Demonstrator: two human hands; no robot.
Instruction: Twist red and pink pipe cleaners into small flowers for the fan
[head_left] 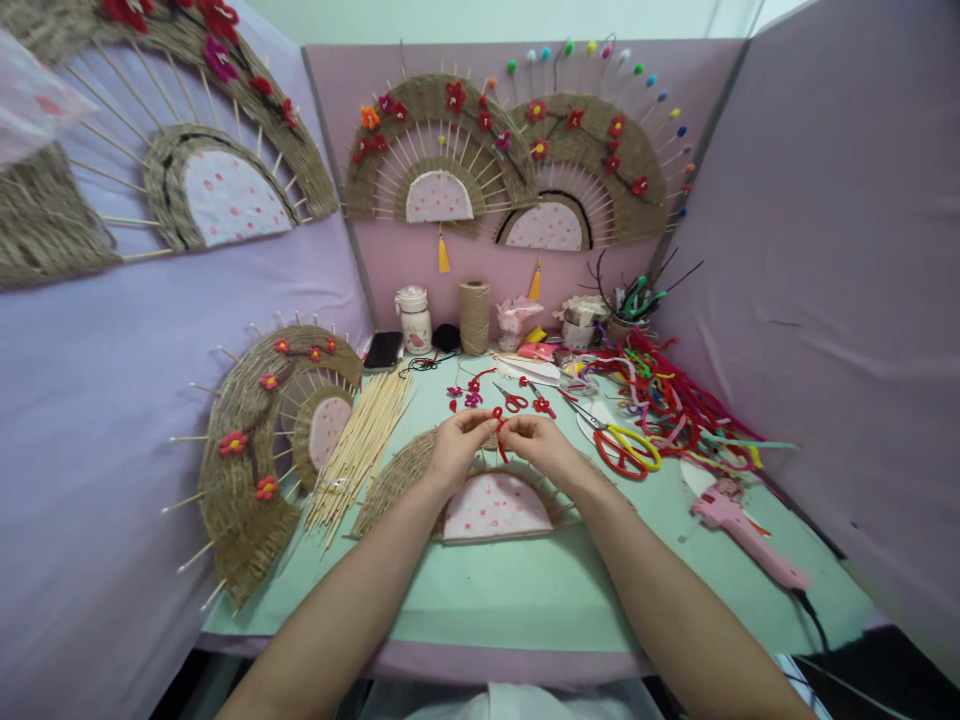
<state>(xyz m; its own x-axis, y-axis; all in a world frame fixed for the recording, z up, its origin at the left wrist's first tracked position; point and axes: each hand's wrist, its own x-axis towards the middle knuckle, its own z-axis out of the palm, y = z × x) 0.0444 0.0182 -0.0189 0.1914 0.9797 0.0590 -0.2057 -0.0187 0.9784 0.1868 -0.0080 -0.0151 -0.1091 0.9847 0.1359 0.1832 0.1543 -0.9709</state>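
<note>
My left hand [463,442] and my right hand [534,440] meet over the middle of the table, fingertips pinched on a red pipe cleaner [501,440]. A small loop stands at its top and a tail hangs below. Under my hands lies a half-round fan of woven twine [405,478] with a pink-dotted white cloth centre [496,505]. Just beyond my fingers are small red-handled scissors [514,402], a red flower [542,405] and purple flowers [472,399].
Large scissors [628,450] with red and yellow handles lie right of my hands. A pink glue gun [750,535] with a cord rests farther right, below a heap of pipe cleaners [675,395]. Thin sticks [360,440] lie left. A twine spool [474,318] and a white jar [414,320] stand behind.
</note>
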